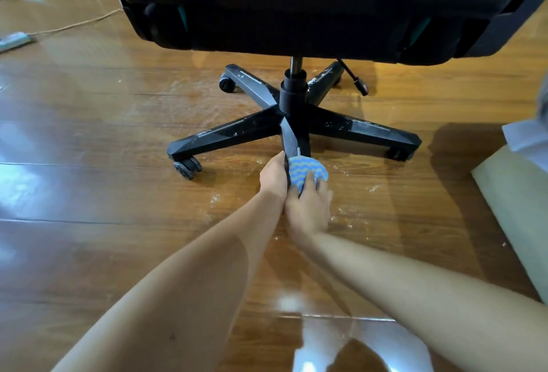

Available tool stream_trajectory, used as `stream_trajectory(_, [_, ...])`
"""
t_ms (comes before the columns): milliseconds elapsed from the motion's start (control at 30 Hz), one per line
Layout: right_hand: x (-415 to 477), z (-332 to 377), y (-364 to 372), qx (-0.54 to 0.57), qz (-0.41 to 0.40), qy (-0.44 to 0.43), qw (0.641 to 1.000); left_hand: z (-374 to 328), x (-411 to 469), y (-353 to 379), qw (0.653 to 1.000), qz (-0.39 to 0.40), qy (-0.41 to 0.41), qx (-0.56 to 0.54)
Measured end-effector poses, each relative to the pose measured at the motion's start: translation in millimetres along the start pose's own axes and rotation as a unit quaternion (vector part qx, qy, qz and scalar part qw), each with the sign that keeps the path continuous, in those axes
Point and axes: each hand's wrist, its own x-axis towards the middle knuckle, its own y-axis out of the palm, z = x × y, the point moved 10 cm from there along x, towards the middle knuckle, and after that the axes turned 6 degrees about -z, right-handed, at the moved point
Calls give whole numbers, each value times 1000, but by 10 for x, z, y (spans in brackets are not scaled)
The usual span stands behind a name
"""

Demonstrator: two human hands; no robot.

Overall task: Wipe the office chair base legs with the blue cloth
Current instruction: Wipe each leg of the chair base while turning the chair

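A black office chair stands on a wooden floor, its five-legged star base point(255, 127) dusty and marked with pale specks. The leg nearest me point(290, 137) points toward the camera. My left hand point(274, 177) grips the left side of that leg's outer end. My right hand point(308, 204) presses a blue cloth with wavy pale stripes point(308, 170) onto the top and right side of the same leg end. The caster under this leg is hidden by my hands.
The black seat point(311, 1) overhangs the base from above. Casters point(186, 167) sit at the leg ends. A height lever point(354, 78) hangs at the right. A pale box edge point(516, 208) lies at the right, a cable and power strip point(14, 41) at far left.
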Motion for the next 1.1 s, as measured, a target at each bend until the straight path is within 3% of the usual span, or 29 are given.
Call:
stream_trajectory(133, [798, 239, 44, 18, 12, 75, 997, 91, -18, -187, 999, -3, -1, 43])
stream_trajectory(300, [1282, 275, 160, 243, 80, 173, 951, 174, -6, -237, 994, 9, -13, 111])
stream_trajectory(367, [1228, 192, 118, 288, 83, 167, 939, 146, 2, -192, 992, 10, 3, 127])
stream_trajectory(500, [1006, -112, 36, 188, 83, 115, 972, 55, -47, 42, 992, 29, 39, 115])
stream_trajectory(700, [976, -190, -7, 194, 49, 135, 970, 158, -135, 229, 976, 25, 105, 189])
stream_trajectory(867, [1286, 130, 103, 236, 91, 163, 954, 309, -101, 120, 912, 11, 144, 383])
stream_trajectory(1100, [1107, 23, -138, 69, 4, 78, 995, 195, -26, 142, 848, -11, 135, 513])
